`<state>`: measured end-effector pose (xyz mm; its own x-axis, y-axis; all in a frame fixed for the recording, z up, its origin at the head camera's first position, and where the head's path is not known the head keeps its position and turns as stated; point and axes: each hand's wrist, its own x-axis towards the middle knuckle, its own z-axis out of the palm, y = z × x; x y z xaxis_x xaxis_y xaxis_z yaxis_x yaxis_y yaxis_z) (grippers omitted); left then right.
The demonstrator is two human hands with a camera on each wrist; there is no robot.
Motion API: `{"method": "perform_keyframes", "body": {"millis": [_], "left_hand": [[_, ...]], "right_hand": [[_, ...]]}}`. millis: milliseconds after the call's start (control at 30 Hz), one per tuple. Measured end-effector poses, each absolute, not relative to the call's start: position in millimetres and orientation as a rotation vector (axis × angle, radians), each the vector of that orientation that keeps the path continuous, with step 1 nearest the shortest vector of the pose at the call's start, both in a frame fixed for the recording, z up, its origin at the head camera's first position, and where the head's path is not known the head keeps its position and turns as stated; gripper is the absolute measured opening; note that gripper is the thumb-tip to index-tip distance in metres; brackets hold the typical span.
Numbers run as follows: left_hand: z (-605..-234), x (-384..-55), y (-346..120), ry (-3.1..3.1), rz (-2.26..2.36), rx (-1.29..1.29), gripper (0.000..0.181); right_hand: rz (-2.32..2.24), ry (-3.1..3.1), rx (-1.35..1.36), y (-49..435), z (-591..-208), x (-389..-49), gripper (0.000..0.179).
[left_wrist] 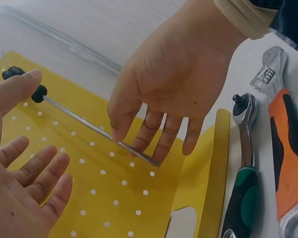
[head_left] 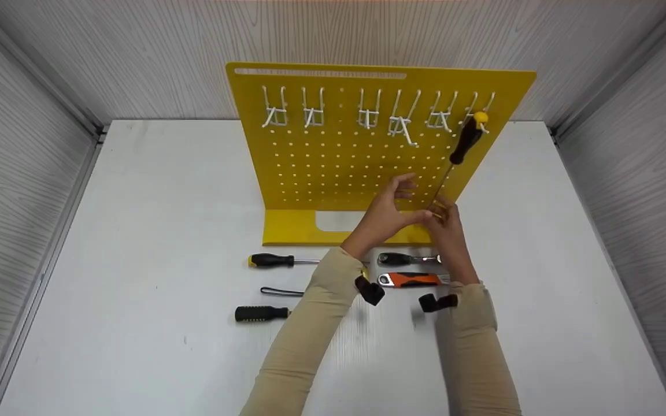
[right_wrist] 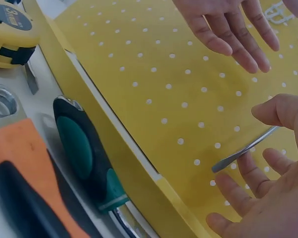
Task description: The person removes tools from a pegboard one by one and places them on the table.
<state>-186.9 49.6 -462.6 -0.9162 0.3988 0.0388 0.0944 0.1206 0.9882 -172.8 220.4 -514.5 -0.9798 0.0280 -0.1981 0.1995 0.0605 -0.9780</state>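
Observation:
A screwdriver (head_left: 467,138) with a black handle and yellow end hangs at the rightmost hook of the yellow pegboard (head_left: 333,156), its metal shaft pointing down. My right hand (head_left: 447,228) is at the lower shaft, the fingertips touching it just above the flat tip, fingers fairly straight. In the right wrist view the thumb stands apart from the fingers, and the shaft (right_wrist: 243,151) runs between them. To the left, my left hand (head_left: 388,211) is held in front of the board with spread fingers and nothing in it.
Several white hooks (head_left: 313,110) line the board's top. Before its base lie another screwdriver (head_left: 272,260), a ratchet wrench (head_left: 396,258), an orange-handled adjustable wrench (head_left: 411,279), a black-handled tool (head_left: 261,314) and a black strap (head_left: 281,292). A yellow tape measure (right_wrist: 12,34) sits nearby.

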Motion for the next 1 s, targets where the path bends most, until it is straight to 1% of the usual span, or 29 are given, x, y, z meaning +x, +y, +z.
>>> {"method": "perform_keyframes", "body": {"millis": [267,433,700,1000], "left_hand": [[-463,-190,49,2.174,1.839,0.481,0.073],[-458,-191,52,2.206,1.815,0.477,0.069],[-444,-196,63,2.205,1.816,0.525,0.065],[-433,-203,70,2.208,1.844,0.578,0.059]], "right_hand": [[-2.005,2.267,0.282,214,-516,-162,0.045],[-1.992,2.288,0.251,214,-515,-153,0.039],[-2.019,2.255,0.275,217,-514,-140,0.035],[-2.098,2.217,0.214,213,-509,-124,0.034]]}}
